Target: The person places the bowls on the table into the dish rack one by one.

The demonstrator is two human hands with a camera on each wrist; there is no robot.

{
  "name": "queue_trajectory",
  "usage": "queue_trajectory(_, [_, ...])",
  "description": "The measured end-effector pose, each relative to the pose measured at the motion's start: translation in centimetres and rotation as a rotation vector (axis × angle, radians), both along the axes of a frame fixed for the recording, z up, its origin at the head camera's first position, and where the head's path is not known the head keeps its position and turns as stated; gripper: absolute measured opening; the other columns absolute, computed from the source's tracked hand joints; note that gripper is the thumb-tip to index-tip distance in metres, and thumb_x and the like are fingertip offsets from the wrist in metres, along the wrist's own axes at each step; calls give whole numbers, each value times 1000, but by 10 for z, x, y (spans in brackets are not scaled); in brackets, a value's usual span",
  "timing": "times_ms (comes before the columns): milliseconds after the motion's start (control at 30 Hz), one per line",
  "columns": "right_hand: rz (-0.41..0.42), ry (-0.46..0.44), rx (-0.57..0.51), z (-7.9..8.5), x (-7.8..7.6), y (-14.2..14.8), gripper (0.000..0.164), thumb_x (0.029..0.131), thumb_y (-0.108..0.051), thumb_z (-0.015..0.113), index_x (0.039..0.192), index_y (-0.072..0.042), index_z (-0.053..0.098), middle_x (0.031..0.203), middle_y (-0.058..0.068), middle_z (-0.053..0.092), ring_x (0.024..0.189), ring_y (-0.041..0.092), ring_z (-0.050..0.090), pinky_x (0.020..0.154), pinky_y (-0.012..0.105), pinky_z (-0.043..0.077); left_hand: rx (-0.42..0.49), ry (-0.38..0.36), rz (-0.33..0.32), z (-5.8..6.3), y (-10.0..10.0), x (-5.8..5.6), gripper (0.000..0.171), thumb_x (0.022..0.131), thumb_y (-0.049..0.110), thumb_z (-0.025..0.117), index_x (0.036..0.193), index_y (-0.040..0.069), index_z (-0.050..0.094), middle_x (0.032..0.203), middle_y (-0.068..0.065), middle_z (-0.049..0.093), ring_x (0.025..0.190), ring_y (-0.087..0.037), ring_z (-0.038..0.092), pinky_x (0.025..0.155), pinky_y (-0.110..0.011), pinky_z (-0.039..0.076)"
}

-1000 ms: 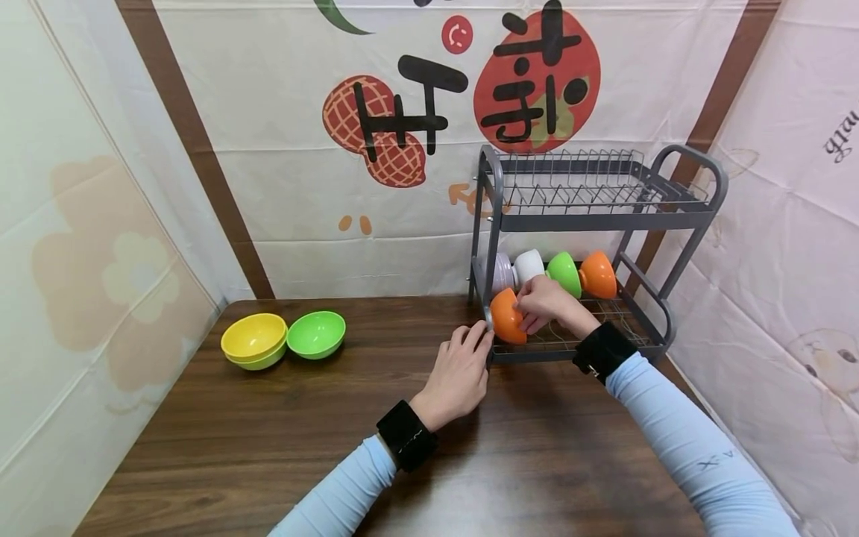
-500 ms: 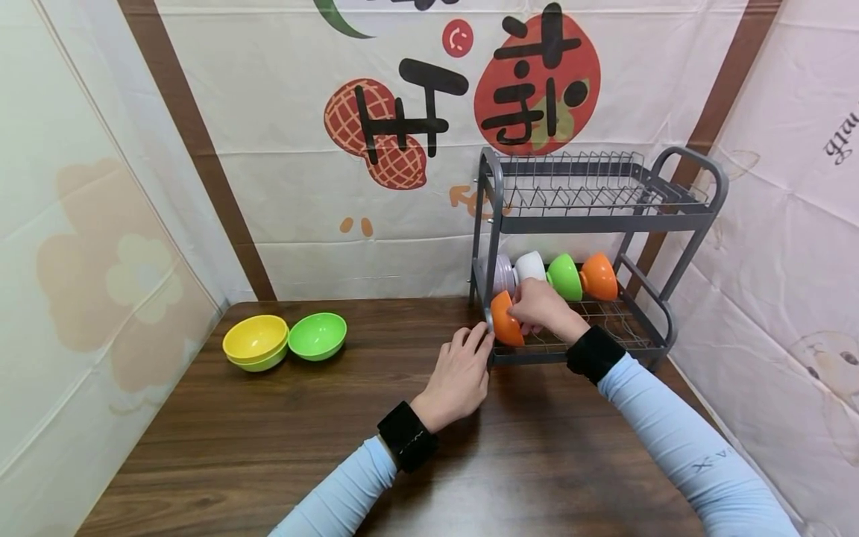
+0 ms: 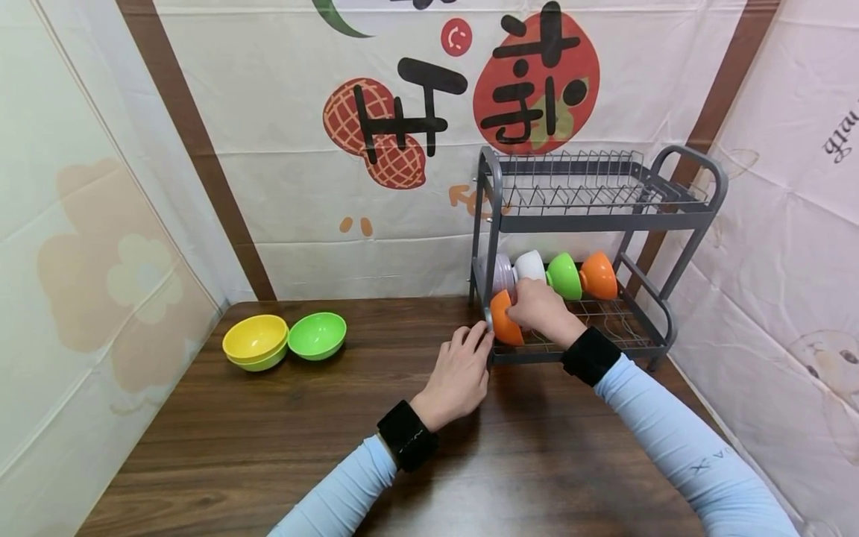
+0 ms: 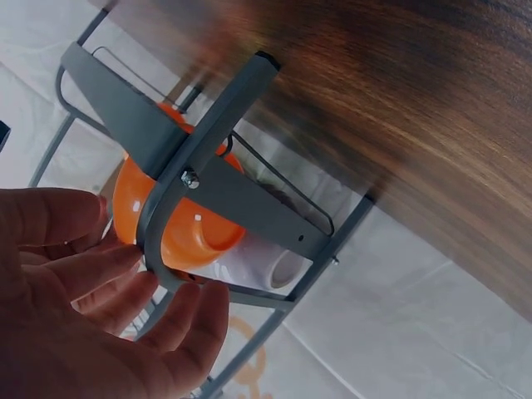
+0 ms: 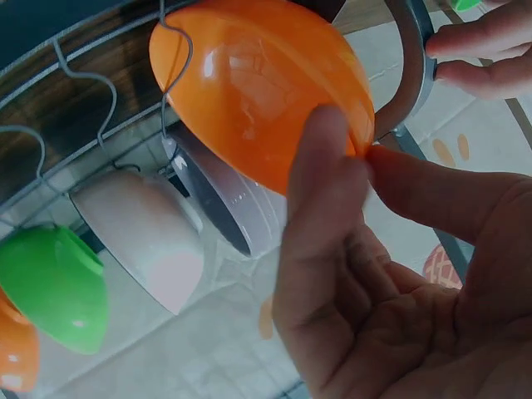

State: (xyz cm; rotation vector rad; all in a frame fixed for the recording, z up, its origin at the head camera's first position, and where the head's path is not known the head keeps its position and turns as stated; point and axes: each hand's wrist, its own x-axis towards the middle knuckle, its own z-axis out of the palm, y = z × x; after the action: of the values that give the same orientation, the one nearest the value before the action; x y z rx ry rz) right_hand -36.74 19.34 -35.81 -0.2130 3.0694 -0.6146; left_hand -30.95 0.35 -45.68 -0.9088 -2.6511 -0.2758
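Note:
My right hand (image 3: 545,309) pinches an orange bowl (image 3: 502,319) between thumb and fingers. The bowl stands on edge at the left front of the lower tier of a grey dish rack (image 3: 604,222). In the right wrist view the thumb and index finger meet at the base of this bowl (image 5: 258,87). My left hand (image 3: 456,373) has its fingertips against the rack's left front post, fingers loosely extended. Through the side frame in the left wrist view, the orange bowl (image 4: 195,229) shows beyond the left fingers (image 4: 116,303).
Behind the held bowl, a lilac bowl (image 3: 502,273), a white bowl (image 3: 529,264), a green bowl (image 3: 564,277) and another orange bowl (image 3: 599,276) stand on edge. At the table's left sit a yellow bowl (image 3: 253,337) stacked on a green one, and a green bowl (image 3: 318,335).
My right hand has shifted slightly left, and the orange bowl in its fingers has turned a little, showing narrower. The left hand stays at the rack post.

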Motion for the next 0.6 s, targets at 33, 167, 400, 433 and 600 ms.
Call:
queue_trajectory(33, [-5,27,10,0,1,-1,17,95,-14,68,82,-3,64,67,8,59,59,23,60,55,33,48,4,-3,-3,0,-1,0,54,102,19,62,154,8,52,162,-9,35,139,-32,39,98,-47,48])
queue_trajectory(167, [-12,172,14,2,13,-5,19,98,-17,68,84,-5,63,69,8,56,60,25,57,53,35,46,68,-2,-7,3,-6,2,50,103,19,64,151,9,55,159,-11,39,138,-32,42,97,-48,49])
queue_trajectory(400, [14,426,-139,-3,57,-26,12,100,-12,69,89,-7,69,74,5,64,61,21,60,54,39,49,335,21,-38,14,-27,13,19,101,14,69,118,7,67,105,-4,65,90,-18,63,75,-35,55])
queue_trajectory(433, [18,452,-167,-7,63,-30,11,99,-12,69,90,-7,71,75,4,65,61,20,60,55,38,49,361,28,-43,14,-30,15,12,101,12,69,112,8,67,98,-2,64,83,-15,62,70,-33,54])
queue_trajectory(600, [48,538,-295,-28,87,-48,8,98,-7,72,89,-6,72,72,1,65,58,12,57,55,34,49,426,47,-50,11,-42,23,11,101,5,69,96,12,62,83,4,57,69,-9,54,61,-28,47])
